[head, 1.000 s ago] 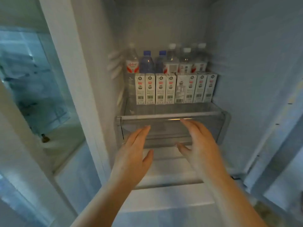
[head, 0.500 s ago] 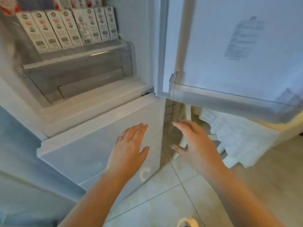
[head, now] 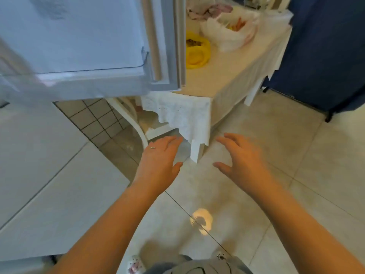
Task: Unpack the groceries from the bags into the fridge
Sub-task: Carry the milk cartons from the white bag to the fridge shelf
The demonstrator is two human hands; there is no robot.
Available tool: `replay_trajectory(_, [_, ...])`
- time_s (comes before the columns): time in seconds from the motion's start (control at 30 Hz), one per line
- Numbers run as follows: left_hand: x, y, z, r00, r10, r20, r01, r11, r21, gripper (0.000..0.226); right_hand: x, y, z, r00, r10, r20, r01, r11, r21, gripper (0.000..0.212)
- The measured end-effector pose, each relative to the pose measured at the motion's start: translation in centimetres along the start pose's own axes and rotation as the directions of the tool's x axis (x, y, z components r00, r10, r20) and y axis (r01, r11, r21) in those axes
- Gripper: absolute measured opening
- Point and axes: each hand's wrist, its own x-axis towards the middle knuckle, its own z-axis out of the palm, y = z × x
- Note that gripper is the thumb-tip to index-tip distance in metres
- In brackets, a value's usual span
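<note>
My left hand (head: 159, 162) and my right hand (head: 242, 156) hover empty over the tiled floor, fingers loosely spread. The open fridge door (head: 83, 42) fills the upper left, with a clear door bin (head: 110, 69) at its bottom. Behind the door's edge, a table (head: 223, 76) with a white cloth carries a white plastic bag (head: 230, 30) showing orange and yellow contents, a yellow bag (head: 197, 51) with something brown inside, and a pinkish bag (head: 209, 9) at the back. The fridge interior is out of view.
The fridge's white lower front (head: 49, 175) takes up the left side. A white curved chair frame (head: 136, 123) stands under the table. A dark blue panel (head: 324, 52) rises at the right. Beige floor tiles (head: 296, 155) stretch between me and the table.
My view has swung right and down, away from the fridge shelf of cartons and bottles to the floor and the table with bags. Both hands stay empty and held out in front.
</note>
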Motion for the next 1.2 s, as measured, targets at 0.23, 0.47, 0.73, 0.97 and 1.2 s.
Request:
replay_trajectory(0.23, [9.3,7.8,5.7,0.994,0.067,0.084,-0.058,0.994,-0.097,0.063,1.5,12.8,-3.8,0.989,0.146,0.021,-0.146,0.989,-0.009,0.066])
replay_trajectory(0.47, [21.6,10.4,9.5,0.996,0.072,0.055,-0.065,0.990,-0.123,0.056,9.8,21.5,-5.0,0.984,0.176,0.020,-0.175,0.984,-0.011,0.065])
replay_trajectory(0.73, [41.7,10.3,12.3,0.997,0.050,0.057,-0.042,0.990,-0.136,0.055,27.0,29.7,-9.1,0.987,0.161,-0.005,-0.161,0.986,-0.036,0.064])
replay_trajectory(0.97, [57.6,11.3,13.7,1.000,0.015,0.016,-0.013,0.997,-0.082,0.053,40.0,37.7,-13.9,0.988,0.140,-0.059,-0.141,0.990,-0.009,0.062])
replay_trajectory(1.2, [71.1,13.2,17.1,0.994,-0.102,-0.029,0.101,0.994,-0.034,0.054,54.4,48.2,-17.0,0.999,-0.001,-0.039,0.001,1.000,0.009,0.061])
